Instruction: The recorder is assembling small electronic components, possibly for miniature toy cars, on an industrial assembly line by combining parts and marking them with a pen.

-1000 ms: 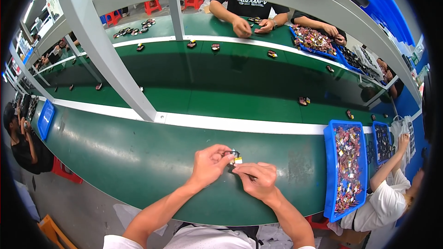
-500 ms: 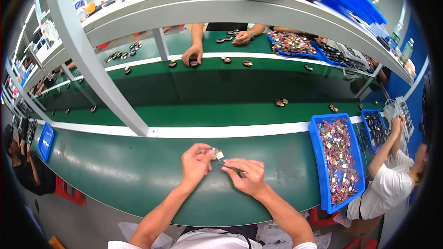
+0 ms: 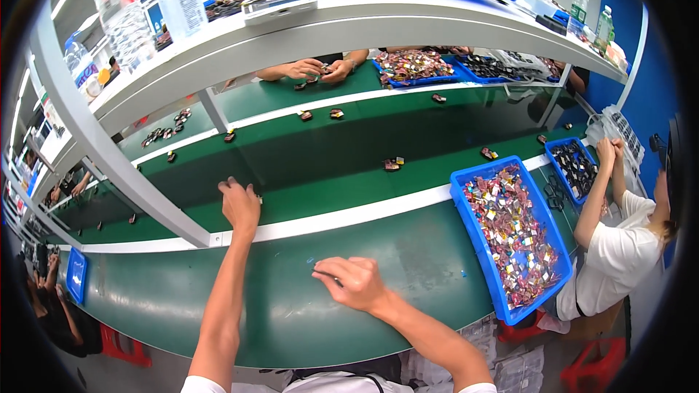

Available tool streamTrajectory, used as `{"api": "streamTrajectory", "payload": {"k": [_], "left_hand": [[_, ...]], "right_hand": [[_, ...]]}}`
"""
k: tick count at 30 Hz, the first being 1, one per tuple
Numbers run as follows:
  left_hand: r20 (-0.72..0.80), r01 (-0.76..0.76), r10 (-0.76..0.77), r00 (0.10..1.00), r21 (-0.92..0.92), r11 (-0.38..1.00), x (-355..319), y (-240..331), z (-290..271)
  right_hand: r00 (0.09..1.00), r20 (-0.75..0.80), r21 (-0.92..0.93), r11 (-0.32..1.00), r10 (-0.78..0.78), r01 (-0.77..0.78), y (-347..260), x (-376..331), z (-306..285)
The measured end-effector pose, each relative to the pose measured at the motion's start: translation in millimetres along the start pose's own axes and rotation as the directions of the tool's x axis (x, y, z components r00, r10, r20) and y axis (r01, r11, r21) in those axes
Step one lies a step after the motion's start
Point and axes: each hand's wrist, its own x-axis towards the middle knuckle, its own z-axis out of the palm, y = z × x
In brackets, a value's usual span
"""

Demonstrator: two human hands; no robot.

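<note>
My left hand (image 3: 241, 207) reaches out over the near side of the green conveyor belt (image 3: 313, 200), its fingers stretched forward and slightly apart. Right beside it, mostly hidden by the hand, shows the pale yellowish edge of a small part (image 3: 261, 200). Above the green worktable (image 3: 291, 306), my right hand (image 3: 353, 282) is closed round a thin dark tool (image 3: 328, 274), whose kind I cannot make out. A few tiny blue scraps (image 3: 311, 260) lie near its tip.
A blue tray (image 3: 459, 196) heaped with small labelled parts stands on the right. Beyond it are a smaller tray (image 3: 551, 147) of black pieces and a co-worker (image 3: 608, 247). A shelf post (image 3: 124, 164) rises at left. Several small assemblies (image 3: 393, 164) dot the belt.
My left hand has gone from the worktable, where it held a small part, forward and left over the belt. The right hand stays over the table with the tool. The view has shifted.
</note>
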Motion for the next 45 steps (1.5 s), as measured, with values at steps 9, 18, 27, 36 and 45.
{"api": "streamTrajectory", "payload": {"k": [9, 18, 27, 36, 45], "left_hand": [[0.690, 0.134, 0.510, 0.514, -0.652, 0.746, -18, 168, 52], [0.816, 0.063, 0.315, 0.485, -0.392, 0.918, -35, 239, 93], [0.741, 0.053, 0.326, 0.587, -0.438, 0.897, -40, 203, 79], [0.712, 0.441, 0.334, 0.618, -0.666, 0.602, -65, 92, -34], [0.755, 0.635, 0.158, 0.637, -0.629, 0.449, -134, 19, -95]], "right_hand": [[0.997, 0.072, 0.000, 1.000, -0.008, 0.008, 8, -11, 5], [0.996, 0.082, -0.004, 0.999, 0.036, -0.035, 6, -4, 1], [0.996, 0.084, 0.046, 0.999, 0.023, -0.027, 5, -7, 4], [0.993, 0.064, 0.119, 0.987, 0.097, -0.104, -1, 0, -2], [0.644, 0.210, 0.621, 0.409, 0.735, -0.669, 7, 2, -6]]}}
